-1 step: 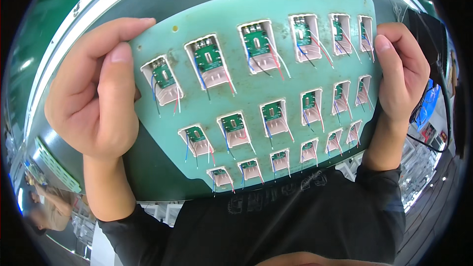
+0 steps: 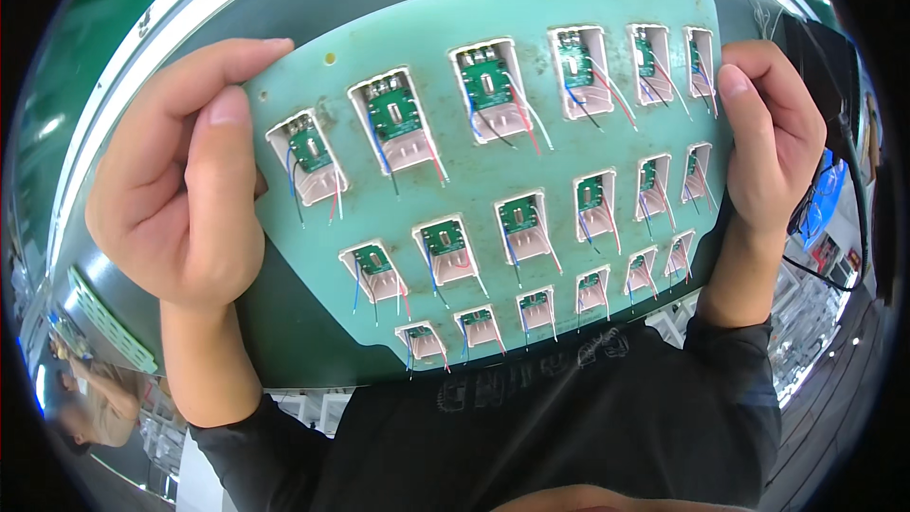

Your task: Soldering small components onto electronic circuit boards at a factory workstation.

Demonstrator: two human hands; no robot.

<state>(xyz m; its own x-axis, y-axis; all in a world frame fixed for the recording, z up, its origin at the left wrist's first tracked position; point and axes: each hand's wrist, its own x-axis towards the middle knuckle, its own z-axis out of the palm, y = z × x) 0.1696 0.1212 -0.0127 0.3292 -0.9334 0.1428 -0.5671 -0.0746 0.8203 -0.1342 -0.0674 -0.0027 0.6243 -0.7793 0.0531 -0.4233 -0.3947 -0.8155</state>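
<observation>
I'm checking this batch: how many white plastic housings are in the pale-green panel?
18 white, box-shaped plastic housings in the flat pale-green panel: six in each of its top, middle and bottom rows; none looks hidden.

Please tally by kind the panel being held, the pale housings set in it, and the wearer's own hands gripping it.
Green panel: 1
Pale housings: 18, in three rows of six
Hands: 2, left hand and right hand
Total: 21
</observation>
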